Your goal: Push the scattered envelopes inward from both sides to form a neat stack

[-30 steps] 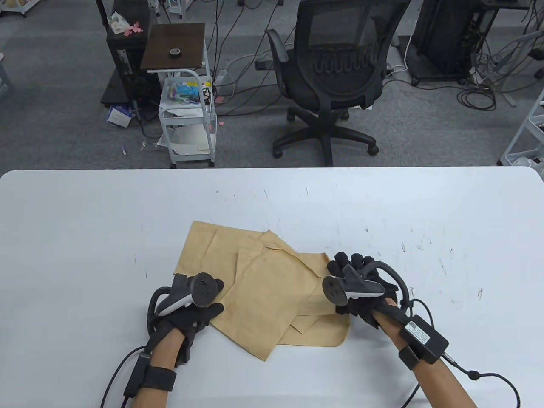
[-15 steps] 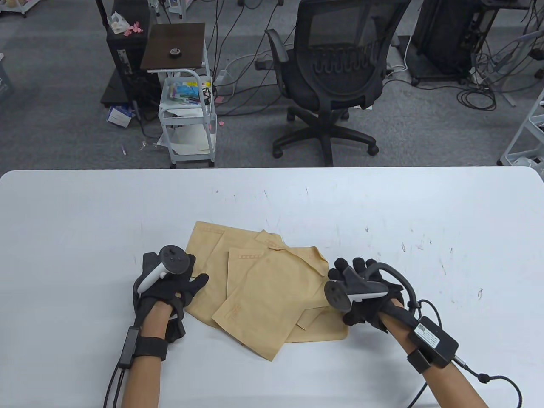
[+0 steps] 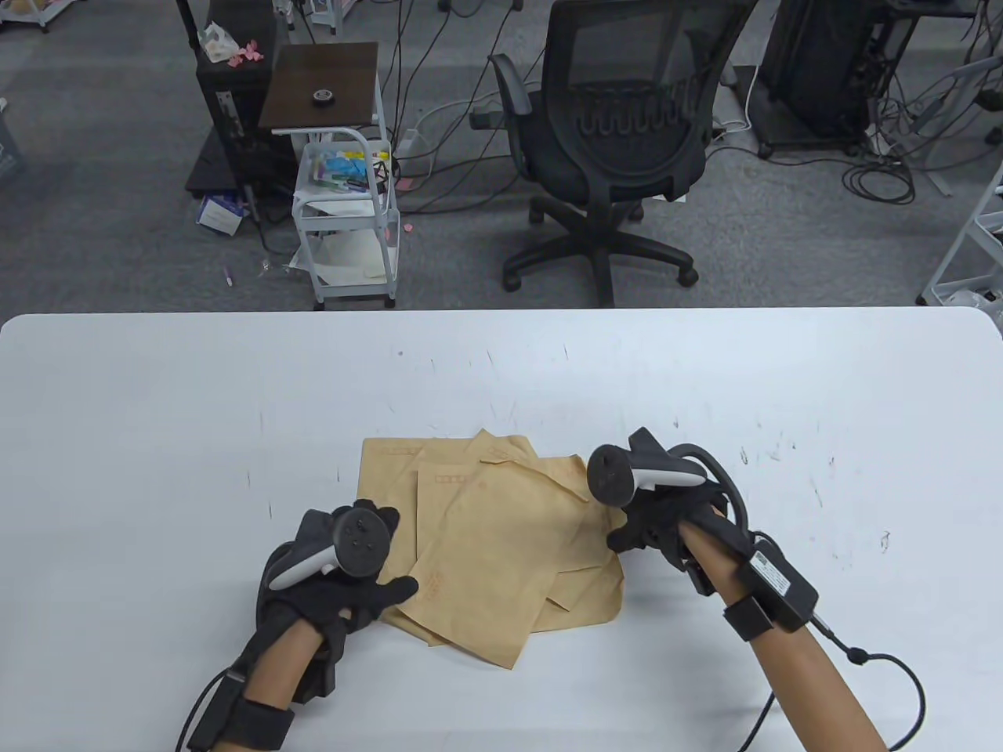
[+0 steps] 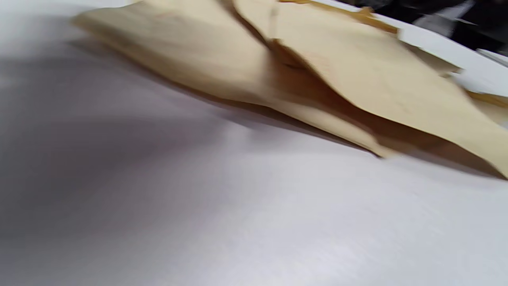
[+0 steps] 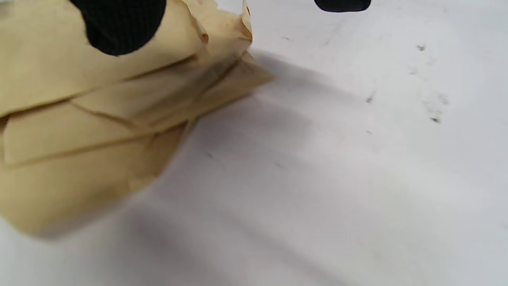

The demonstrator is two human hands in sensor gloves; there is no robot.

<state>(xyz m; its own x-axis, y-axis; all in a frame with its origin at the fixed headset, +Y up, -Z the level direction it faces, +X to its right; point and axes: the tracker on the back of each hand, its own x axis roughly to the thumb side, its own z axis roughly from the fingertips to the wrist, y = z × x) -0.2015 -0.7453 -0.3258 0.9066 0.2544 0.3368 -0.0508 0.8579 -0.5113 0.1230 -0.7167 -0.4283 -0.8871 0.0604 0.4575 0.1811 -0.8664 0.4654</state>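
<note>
Brown paper envelopes lie fanned at lower centre of the table, between both hands; left hand presses flat-fingered lower left, right hand, curled, upper right.

The envelopes were found overlapped in a loose pile on the table, toward its near edge and about midway across; the topmost was laid askew over the others, its near corner jutting past them. The left hand was placed at the pile's left near corner, a fingertip rested on the paper; the right hand was set against the pile's right edge. Beyond the table's far edge, a chair was stood, with a cart to its left.
</note>
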